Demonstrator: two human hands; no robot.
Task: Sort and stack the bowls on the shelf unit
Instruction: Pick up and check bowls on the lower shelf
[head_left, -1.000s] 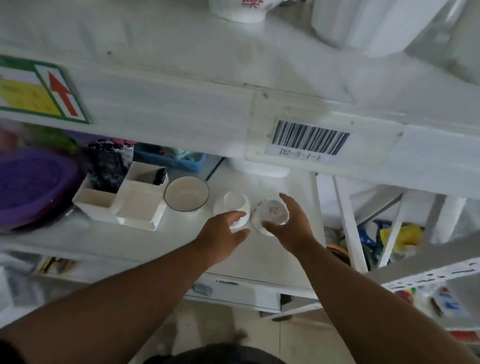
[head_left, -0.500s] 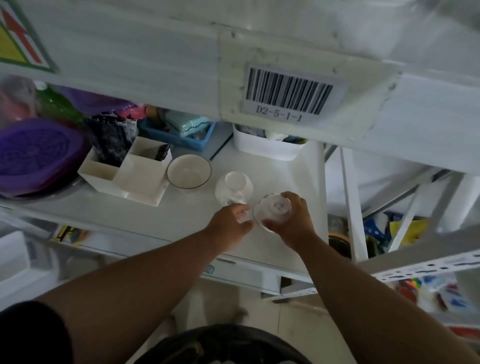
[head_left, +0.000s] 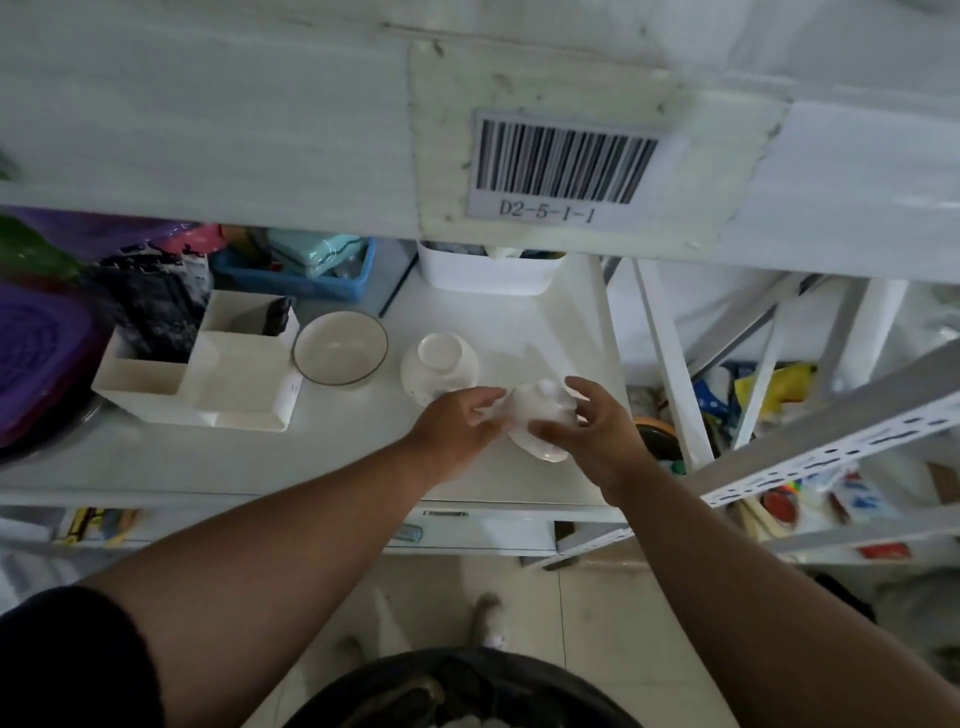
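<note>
Head view, both hands (head_left: 457, 423) (head_left: 592, 434) gripping tilted white bowl (head_left: 535, 421) — above shelf (head_left: 363, 462)

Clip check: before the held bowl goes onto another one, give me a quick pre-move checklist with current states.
1. Held white bowl gripped by both hands: ok; left hand and right hand curl round its sides.
2. Held bowl level: not ok, it is tilted.
3. Upside-down white bowl free of hands: ok.
4. Brown-rimmed bowl upright and empty: ok.
5. Bare shelf space near the bowls: ok.
6. Bowl sizes match for stacking: cannot tell.
</note>
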